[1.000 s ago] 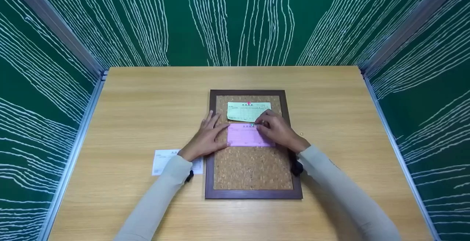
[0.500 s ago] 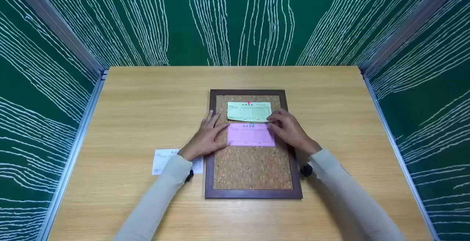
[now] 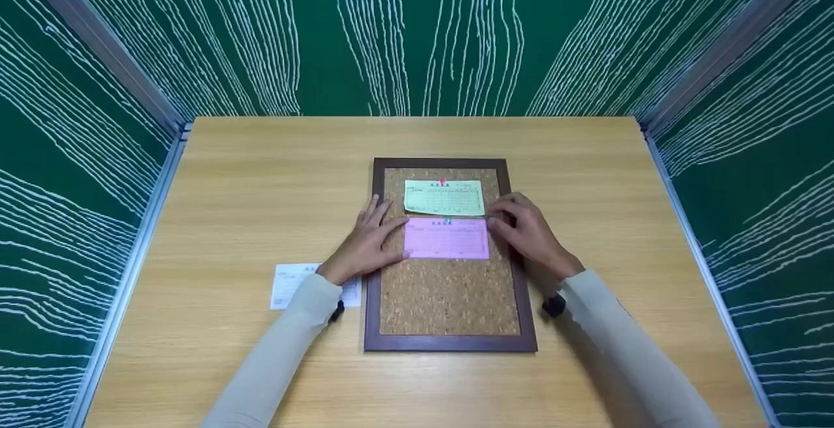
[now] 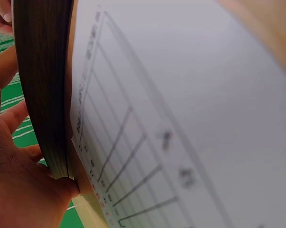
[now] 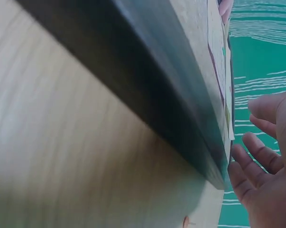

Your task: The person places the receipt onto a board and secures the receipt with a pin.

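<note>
A framed corkboard lies on the table. Pinned by a red pushpin near its top edge is a green printed slip. Just below lies a pink slip with a green pushpin at its top. My left hand rests across the left frame, fingers spread, thumb and index fingertip at the pink slip's left corners. At that slip's upper right corner is my right hand, thumb and index finger apart, the others loosely bent. The right wrist view shows nothing in its fingers.
A white printed slip lies on the table left of the board, partly under the left forearm. A small copper-coloured thing lies on the table right of the board. Green walls with white lines enclose the table.
My right hand has moved off the green pushpin and rightward along the pink slip's top edge to its right corner. The left hand has stayed in place.
</note>
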The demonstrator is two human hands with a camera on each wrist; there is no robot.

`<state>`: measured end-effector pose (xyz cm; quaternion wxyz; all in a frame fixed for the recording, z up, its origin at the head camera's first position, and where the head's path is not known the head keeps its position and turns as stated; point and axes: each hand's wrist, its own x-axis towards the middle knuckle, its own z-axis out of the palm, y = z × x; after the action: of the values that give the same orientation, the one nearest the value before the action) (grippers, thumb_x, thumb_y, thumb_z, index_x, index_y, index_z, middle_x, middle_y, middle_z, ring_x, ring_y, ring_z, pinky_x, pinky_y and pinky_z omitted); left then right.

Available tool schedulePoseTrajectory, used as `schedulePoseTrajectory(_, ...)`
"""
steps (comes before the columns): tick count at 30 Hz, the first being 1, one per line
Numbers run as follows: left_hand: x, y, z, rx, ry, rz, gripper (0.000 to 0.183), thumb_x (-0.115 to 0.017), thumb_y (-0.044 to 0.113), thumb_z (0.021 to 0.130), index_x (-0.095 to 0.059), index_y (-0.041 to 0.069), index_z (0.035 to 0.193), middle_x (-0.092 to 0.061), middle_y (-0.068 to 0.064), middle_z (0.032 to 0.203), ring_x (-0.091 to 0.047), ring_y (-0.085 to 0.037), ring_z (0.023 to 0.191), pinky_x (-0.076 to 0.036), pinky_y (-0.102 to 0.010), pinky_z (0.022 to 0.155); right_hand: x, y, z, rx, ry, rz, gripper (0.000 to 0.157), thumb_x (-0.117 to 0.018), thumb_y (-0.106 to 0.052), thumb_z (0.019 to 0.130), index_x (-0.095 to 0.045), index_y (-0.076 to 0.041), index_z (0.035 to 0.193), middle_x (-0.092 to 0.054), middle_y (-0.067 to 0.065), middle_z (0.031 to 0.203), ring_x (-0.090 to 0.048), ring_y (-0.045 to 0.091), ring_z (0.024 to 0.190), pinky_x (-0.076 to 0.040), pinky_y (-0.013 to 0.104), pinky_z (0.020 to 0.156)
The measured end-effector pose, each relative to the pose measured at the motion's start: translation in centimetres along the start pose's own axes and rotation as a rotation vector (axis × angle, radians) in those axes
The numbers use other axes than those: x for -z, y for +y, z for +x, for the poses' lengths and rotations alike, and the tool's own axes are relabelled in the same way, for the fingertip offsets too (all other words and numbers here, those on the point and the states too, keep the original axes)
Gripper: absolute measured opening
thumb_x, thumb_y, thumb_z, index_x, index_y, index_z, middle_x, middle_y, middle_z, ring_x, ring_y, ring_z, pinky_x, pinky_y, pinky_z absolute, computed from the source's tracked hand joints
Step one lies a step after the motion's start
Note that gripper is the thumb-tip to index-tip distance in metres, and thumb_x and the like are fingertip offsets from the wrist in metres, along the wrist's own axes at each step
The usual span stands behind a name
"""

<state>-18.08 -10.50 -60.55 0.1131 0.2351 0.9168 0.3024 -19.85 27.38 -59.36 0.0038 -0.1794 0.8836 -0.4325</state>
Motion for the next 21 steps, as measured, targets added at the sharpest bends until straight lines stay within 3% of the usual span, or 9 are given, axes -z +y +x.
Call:
schedulePoseTrajectory(7, 0.0, 0.1, 0.0, -0.005, 0.000, -0.003, 0.077, -0.075, 0.053, 0.101, -0.052, 0.020, 0.166, -0.013, -0.017, 0.184, 0.011, -0.038, 0.170, 0.000, -0.059, 0.135, 0.2, 1.2, -0.4, -0.012, 0.055, -0.037, 0.026, -0.076, -0.011, 0.105, -0.077, -0.001, 0.129, -0.064, 0.015, 0.137, -0.055, 0.032, 0.132, -0.047, 0.052, 0.112)
schedulePoseTrajectory(14, 0.1, 0.1, 0.0, -0.011, -0.003, 0.000, 0.077, -0.076, 0.052, 0.101, -0.051, 0.019, 0.166, -0.013, -0.017, 0.184, 0.010, -0.039, 0.170, -0.001, -0.060, 0.135, 0.4, 1.9, -1.0, -0.054, 0.082, -0.058, 0.040, -0.075, -0.011, 0.106, -0.068, 0.001, 0.144, -0.053, 0.022, 0.154, -0.043, 0.040, 0.147, -0.036, 0.063, 0.123)
schedulePoseTrajectory(21, 0.0, -0.1, 0.1, -0.013, -0.006, 0.003, 0.078, -0.073, 0.055, 0.101, -0.051, 0.020, 0.167, -0.013, -0.017, 0.184, 0.011, -0.037, 0.170, -0.001, -0.060, 0.135, 0.3, 2.6, -1.5, -0.054, 0.091, -0.068, 0.050, -0.075, -0.013, 0.106, -0.062, 0.000, 0.152, -0.050, 0.026, 0.157, -0.041, 0.043, 0.149, -0.031, 0.062, 0.124)
